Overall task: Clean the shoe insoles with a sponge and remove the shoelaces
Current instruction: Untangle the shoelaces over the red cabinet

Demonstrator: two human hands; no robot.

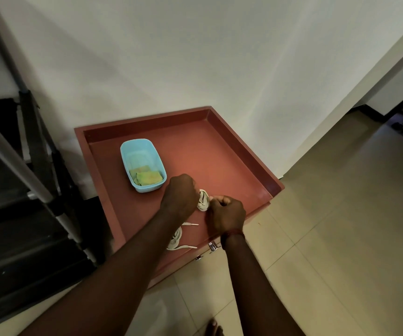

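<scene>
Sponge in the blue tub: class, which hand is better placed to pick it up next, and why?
Probably left. The left hand sits right beside the blue tub holding the sponge; the right hand lies farther off, beyond the shoelace bundle that both hands grip. The left must release first.

Home hallway: cream floor tiles (341,226), dark staircase (6,238) at nine o'clock, red cabinet (244,146) against white wall (195,57).

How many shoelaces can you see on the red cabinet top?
2. A wound shoelace sits between the left hand and right hand, which both grip it; a loose shoelace lies nearer the front edge, partly under the left forearm. Others may be hidden beneath the arms.
</scene>
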